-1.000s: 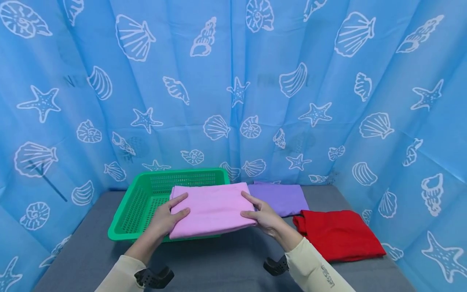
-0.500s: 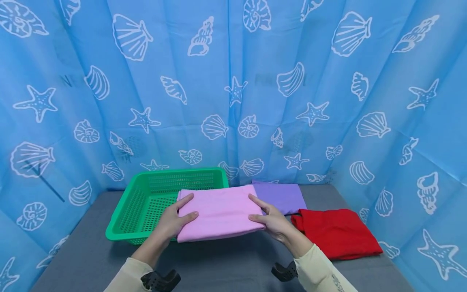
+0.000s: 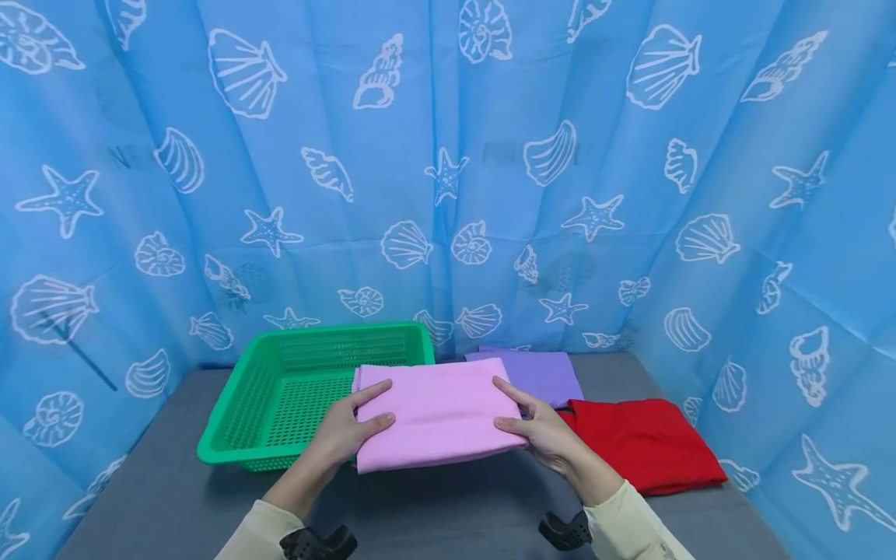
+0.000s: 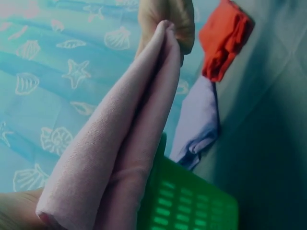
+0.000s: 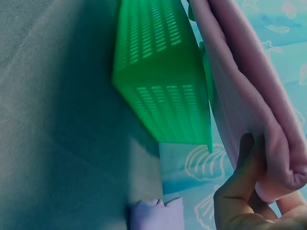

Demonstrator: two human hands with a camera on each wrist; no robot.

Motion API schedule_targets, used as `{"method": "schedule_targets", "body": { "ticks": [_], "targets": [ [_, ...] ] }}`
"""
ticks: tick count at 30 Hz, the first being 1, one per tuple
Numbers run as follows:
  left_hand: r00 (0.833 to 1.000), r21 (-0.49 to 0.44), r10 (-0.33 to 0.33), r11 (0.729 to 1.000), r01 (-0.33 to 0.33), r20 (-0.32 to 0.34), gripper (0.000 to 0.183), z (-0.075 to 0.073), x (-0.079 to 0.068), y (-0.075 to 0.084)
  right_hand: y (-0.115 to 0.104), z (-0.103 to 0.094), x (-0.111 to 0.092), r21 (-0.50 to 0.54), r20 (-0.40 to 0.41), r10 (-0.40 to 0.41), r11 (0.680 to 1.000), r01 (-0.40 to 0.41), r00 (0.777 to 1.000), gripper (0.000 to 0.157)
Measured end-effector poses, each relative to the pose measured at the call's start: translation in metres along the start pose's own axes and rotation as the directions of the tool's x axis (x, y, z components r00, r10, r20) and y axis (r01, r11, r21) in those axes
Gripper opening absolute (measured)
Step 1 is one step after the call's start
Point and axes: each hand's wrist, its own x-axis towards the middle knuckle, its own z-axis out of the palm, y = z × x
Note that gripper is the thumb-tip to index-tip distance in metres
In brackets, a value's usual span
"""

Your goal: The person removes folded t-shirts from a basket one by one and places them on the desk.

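A folded pink cloth (image 3: pixel 441 416) is held up in front of the basket's right side, over the table. My left hand (image 3: pixel 346 428) grips its left edge, thumb and a finger on top. At the opposite edge my right hand (image 3: pixel 546 432) pinches it the same way. From the right wrist view, fingers of the right hand (image 5: pixel 244 187) curl beneath the folded layers (image 5: pixel 249 91). The left wrist view looks along the cloth's thick double fold (image 4: pixel 115 139), the right hand (image 4: pixel 168 19) at its far end.
A green perforated basket (image 3: pixel 241 389) stands at the left on the grey table (image 3: pixel 168 498). Behind the right hand lies a folded purple cloth (image 3: pixel 542 375). A folded red cloth (image 3: pixel 644 447) lies right of it. A blue shell-print curtain (image 3: pixel 448 155) hangs behind and at the sides.
Both hands have carried the pink cloth to the right and slightly toward me, uncovering more of the basket's inside. The head view has shifted a little; basket and other cloths stay put.
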Motion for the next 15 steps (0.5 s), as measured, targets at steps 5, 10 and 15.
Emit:
{"method": "schedule_targets", "body": {
  "ticks": [5,10,15],
  "targets": [
    [1.000,0.000,0.009,1.000,-0.009,-0.007,0.055,0.011,-0.001,0.006,0.002,-0.010,-0.005,-0.027,-0.016,-0.015,1.000,0.015,1.000,0.077],
    [1.000,0.015,0.026,1.000,-0.025,-0.010,0.054,0.023,0.000,0.013,0.003,-0.021,-0.010,-0.040,-0.052,-0.015,0.999,0.013,0.999,0.077],
    [0.999,-0.006,0.031,1.000,-0.030,0.012,0.054,0.032,0.000,0.016,0.006,-0.028,-0.013,-0.033,-0.071,-0.013,0.999,0.011,0.997,0.078]
  ]
}}
